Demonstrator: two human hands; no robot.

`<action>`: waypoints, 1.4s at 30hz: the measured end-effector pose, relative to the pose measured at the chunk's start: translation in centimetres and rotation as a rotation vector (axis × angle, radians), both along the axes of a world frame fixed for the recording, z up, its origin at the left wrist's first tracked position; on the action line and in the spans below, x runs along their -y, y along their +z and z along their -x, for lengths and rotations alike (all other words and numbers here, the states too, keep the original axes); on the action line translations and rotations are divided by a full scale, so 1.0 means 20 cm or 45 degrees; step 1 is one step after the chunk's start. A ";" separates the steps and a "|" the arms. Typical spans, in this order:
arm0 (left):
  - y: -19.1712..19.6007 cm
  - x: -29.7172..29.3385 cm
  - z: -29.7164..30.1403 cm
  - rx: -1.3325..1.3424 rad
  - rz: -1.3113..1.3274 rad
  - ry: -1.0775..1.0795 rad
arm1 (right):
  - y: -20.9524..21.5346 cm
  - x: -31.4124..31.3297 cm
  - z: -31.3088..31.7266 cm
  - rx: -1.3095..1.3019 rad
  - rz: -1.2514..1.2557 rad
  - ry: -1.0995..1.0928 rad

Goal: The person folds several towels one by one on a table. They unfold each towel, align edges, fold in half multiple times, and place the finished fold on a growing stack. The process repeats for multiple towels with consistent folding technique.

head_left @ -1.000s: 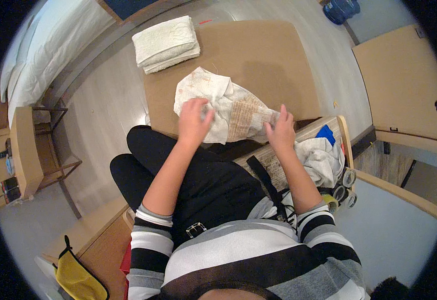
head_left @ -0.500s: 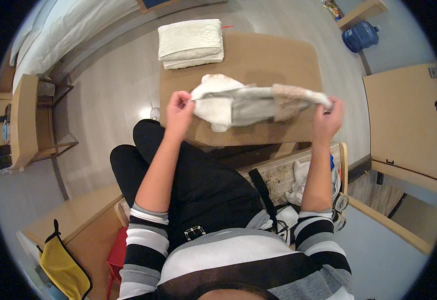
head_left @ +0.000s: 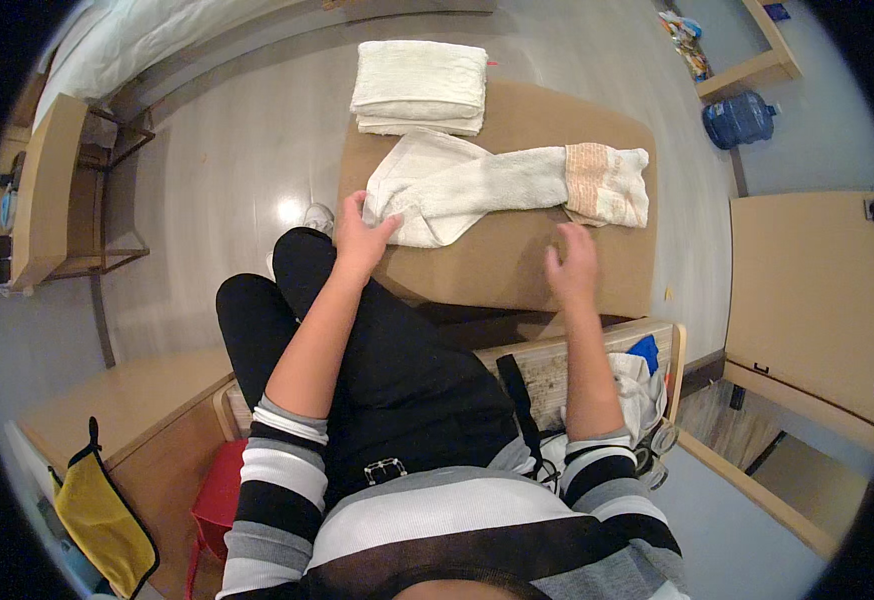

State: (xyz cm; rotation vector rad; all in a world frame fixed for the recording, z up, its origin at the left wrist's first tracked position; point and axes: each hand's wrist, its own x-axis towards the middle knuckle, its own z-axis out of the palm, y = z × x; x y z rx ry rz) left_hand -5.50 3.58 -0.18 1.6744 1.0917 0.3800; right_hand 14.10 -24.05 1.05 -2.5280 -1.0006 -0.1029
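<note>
Head view: left hand [head_left: 360,243] spread wide at patterned towel [head_left: 517,180], right hand [head_left: 575,268] half-spread, empty, nearby.

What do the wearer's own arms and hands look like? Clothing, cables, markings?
Left hand and right hand: bare, no gloves. Left sleeve and right sleeve: black, white and grey bands, ending around the elbows. No watch, cable or marking shows below them.
</note>
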 end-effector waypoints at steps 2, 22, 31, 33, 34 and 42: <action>0.00 0.00 0.00 -0.069 0.069 -0.079 | -0.04 -0.07 0.10 0.092 -0.025 0.063; 0.16 -0.10 0.24 0.477 0.389 0.384 | 0.20 -0.09 0.05 0.133 -0.372 0.159; 0.07 -0.20 0.24 -0.070 -0.347 0.111 | 0.24 0.09 0.10 -0.096 0.105 0.079; 0.04 -0.21 0.17 -0.149 -0.620 -0.011 | 0.23 0.08 0.09 -0.019 0.070 0.010; 0.02 -0.21 0.11 -0.156 -0.671 -0.064 | 0.21 0.06 0.09 0.048 0.053 -0.001; 0.05 -0.15 -0.22 -0.414 -0.517 -0.272 | 0.09 -0.03 0.05 -0.094 0.205 -0.224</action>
